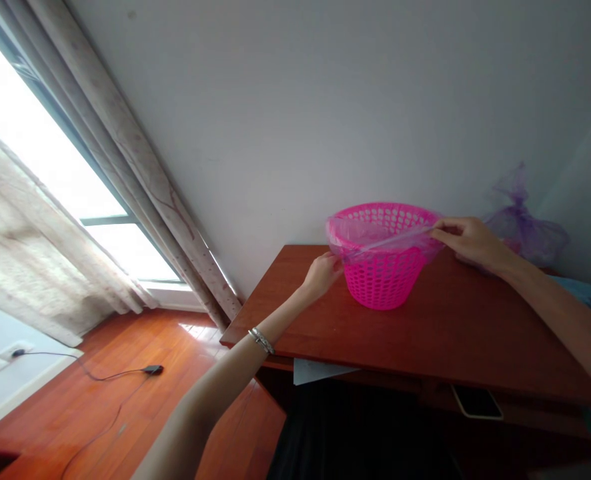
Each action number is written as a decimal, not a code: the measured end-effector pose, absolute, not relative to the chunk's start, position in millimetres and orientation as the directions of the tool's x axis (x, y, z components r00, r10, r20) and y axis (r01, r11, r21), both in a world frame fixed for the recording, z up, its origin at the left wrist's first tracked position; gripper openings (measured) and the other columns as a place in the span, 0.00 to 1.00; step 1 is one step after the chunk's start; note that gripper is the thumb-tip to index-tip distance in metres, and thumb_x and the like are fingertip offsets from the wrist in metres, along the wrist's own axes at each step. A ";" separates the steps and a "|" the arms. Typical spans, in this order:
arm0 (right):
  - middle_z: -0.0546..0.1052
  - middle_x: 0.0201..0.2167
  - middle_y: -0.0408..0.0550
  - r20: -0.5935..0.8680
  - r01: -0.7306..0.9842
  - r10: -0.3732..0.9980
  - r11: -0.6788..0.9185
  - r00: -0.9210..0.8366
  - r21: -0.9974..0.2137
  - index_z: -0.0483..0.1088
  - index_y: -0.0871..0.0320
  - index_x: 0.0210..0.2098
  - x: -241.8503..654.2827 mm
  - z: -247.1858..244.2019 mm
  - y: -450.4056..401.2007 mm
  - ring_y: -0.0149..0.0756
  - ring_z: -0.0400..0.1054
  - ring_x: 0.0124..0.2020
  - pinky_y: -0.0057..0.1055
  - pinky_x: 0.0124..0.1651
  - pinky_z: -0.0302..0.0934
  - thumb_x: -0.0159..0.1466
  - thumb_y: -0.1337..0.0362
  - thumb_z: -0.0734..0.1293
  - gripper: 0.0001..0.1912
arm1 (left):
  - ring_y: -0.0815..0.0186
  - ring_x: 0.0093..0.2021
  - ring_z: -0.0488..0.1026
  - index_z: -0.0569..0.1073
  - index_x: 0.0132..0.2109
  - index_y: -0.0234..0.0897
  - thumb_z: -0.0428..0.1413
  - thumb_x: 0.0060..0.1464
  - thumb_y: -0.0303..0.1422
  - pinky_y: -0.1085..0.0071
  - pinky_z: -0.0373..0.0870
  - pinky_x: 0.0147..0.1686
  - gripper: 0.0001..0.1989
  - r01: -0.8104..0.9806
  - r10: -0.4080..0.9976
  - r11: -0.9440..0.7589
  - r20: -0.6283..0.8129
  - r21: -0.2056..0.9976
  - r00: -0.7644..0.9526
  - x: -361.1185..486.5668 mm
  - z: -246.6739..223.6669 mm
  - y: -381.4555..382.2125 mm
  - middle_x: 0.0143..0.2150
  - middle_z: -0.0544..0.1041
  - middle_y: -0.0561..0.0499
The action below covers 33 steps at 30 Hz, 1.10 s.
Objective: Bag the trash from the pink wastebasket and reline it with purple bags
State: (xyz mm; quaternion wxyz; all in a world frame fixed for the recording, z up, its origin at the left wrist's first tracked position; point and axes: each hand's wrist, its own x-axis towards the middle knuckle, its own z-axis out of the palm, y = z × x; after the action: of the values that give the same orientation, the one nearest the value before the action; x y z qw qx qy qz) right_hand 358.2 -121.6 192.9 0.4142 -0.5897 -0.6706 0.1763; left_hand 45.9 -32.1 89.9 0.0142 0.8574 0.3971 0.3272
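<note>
Above the desk [475, 333], left hand [321, 275] and right hand [468, 241] pinch a filmy bag [363, 233] around a pink basket [383, 283].

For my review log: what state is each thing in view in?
Pink basket: upright on the table
Translucent plastic: partly over the rim, edge stretched
Right hand: pinching the plastic
Left hand: at the plastic, grip unclear
Purple bag: gathered at its neck
Curtains: parted
Phone: screen dark
Power adapter: plugged in
</note>
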 end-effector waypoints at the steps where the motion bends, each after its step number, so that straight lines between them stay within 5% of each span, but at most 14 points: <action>1: 0.57 0.14 0.39 0.343 0.639 0.938 0.239 0.042 -0.732 0.69 0.57 0.27 357.2 193.7 -122.7 0.24 0.49 0.15 0.27 0.20 0.41 0.58 0.50 0.65 0.16 | 0.66 0.30 0.69 0.78 0.36 0.35 0.54 0.57 0.32 0.71 0.63 0.31 0.08 0.691 0.705 -0.666 0.539 0.280 0.461 47.0 87.5 -30.9 0.31 0.75 0.49; 9: 0.61 0.15 0.41 0.357 0.659 0.934 0.255 0.022 -0.708 0.70 0.57 0.26 357.4 195.7 -124.1 0.27 0.55 0.17 0.26 0.21 0.46 0.58 0.50 0.65 0.16 | 0.67 0.29 0.70 0.78 0.37 0.34 0.52 0.58 0.29 0.72 0.63 0.30 0.09 0.688 0.715 -0.656 0.548 0.310 0.435 51.6 81.1 -20.9 0.32 0.76 0.48; 16: 0.79 0.35 0.46 0.430 0.758 0.900 0.328 -0.070 -0.564 0.78 0.54 0.38 372.6 186.6 -108.9 0.39 0.71 0.34 0.35 0.38 0.64 0.59 0.55 0.64 0.15 | 0.65 0.35 0.74 0.78 0.38 0.35 0.56 0.57 0.30 0.72 0.68 0.36 0.06 0.558 0.644 -0.731 0.666 0.392 0.377 39.8 82.7 -14.3 0.37 0.78 0.47; 25: 0.79 0.37 0.46 0.480 0.838 0.868 0.352 -0.125 -0.417 0.77 0.54 0.35 370.2 182.0 -110.3 0.43 0.72 0.40 0.37 0.44 0.64 0.61 0.53 0.62 0.15 | 0.63 0.44 0.74 0.77 0.36 0.33 0.59 0.51 0.26 0.67 0.70 0.45 0.04 0.299 0.533 -0.845 0.741 0.444 0.408 29.4 94.8 -1.0 0.44 0.76 0.45; 33: 0.78 0.33 0.50 0.589 0.865 0.773 0.443 -0.235 -0.236 0.74 0.56 0.30 372.8 175.2 -104.3 0.43 0.70 0.38 0.40 0.45 0.61 0.61 0.53 0.61 0.15 | 0.65 0.39 0.72 0.76 0.32 0.32 0.57 0.47 0.27 0.69 0.69 0.39 0.04 0.147 0.737 -0.647 0.564 0.748 0.373 19.6 94.1 7.0 0.40 0.75 0.47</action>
State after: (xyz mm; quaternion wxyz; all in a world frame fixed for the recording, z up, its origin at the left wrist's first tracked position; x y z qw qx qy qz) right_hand 372.8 -104.3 175.2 0.3296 -0.5231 -0.7829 -0.0694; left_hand 19.6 7.0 94.1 0.3065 0.7698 0.2870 0.4807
